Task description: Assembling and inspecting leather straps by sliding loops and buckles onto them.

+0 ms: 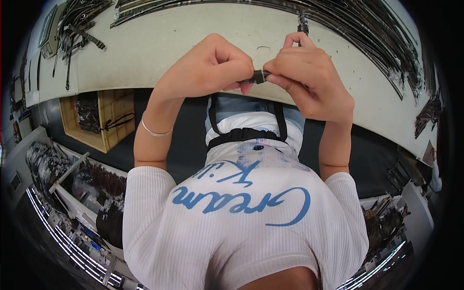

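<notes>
A dark belt (260, 77) is stretched between my two hands just above the table's near edge, with a thin pale band around it in the gap. My left hand (212, 65) is closed, fingers curled round the belt's left part. With thumb and fingers my right hand (309, 75) pinches the belt close to the pale band. Beyond the right hand's fingers, a dark strap piece with metal-looking parts (303, 21) points away over the tabletop; whether it belongs to the same belt is hidden by the hand.
The pale worktable (140, 60) spans the far side. Many long dark straps (357, 34) lie along its back and right. Several buckled belts (84, 36) are heaped at the far left. Below the table's left part is a wooden box (110, 113) with dark items inside.
</notes>
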### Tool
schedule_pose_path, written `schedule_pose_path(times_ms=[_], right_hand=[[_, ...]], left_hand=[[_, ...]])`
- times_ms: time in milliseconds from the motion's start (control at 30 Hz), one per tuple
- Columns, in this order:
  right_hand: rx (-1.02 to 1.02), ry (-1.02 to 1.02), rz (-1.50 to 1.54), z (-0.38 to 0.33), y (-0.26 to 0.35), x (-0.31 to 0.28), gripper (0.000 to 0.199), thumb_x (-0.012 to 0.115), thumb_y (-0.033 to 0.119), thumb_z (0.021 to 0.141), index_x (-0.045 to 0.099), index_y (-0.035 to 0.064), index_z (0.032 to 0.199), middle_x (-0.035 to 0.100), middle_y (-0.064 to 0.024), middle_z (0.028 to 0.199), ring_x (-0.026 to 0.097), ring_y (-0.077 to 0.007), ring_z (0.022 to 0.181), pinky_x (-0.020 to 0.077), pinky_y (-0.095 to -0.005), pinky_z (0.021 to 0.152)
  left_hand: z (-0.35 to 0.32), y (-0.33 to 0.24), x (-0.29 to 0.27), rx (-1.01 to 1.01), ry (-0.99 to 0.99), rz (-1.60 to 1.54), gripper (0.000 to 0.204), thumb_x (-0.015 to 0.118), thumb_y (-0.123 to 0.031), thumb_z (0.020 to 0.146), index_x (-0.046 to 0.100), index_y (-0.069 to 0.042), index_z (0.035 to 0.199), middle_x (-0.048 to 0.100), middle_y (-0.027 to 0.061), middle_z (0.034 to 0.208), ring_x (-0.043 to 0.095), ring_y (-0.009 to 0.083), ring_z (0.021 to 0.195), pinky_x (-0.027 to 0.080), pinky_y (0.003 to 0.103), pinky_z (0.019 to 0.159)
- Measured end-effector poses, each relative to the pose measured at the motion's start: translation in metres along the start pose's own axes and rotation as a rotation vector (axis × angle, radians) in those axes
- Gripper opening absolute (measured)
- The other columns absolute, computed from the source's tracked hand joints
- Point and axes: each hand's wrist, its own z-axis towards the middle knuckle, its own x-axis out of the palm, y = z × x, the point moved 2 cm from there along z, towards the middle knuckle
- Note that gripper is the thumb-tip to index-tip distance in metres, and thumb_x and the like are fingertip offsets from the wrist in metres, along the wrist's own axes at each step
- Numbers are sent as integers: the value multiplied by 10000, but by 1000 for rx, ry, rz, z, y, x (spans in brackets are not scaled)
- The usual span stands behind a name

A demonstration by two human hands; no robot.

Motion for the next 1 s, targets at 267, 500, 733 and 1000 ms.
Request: schedule_pose_path(times_ms=[267,500,733,1000], right_hand=[[-10,24,37,1,0,3,37,659,38,794,627,53,790,505,-35,573,381,-219,488,377,-336,756],[39,4,137,-1,-7,-2,10,649,35,801,645,42,808,530,-50,582,370,-210,481,349,-311,710],[52,18,100,-2,-13,-1,9,642,44,808,646,38,814,518,-57,566,357,-216,480,343,-307,701],[102,-40,-91,0,-4,5,133,689,108,777,649,56,892,555,-41,640,508,-205,579,411,-347,786]], left_hand=[[2,-6,1,49,29,92,309,542,-130,871,521,-5,589,477,-5,516,326,47,468,246,230,425],[-2,-10,10,189,-142,208,169,560,-79,755,524,8,615,339,-15,501,275,55,495,237,242,433],[0,-6,11,181,-162,356,151,565,-69,772,533,12,649,392,0,508,323,77,475,269,238,452],[0,-3,16,145,-433,296,114,576,-41,726,566,36,642,398,-52,513,324,15,495,238,217,432]])
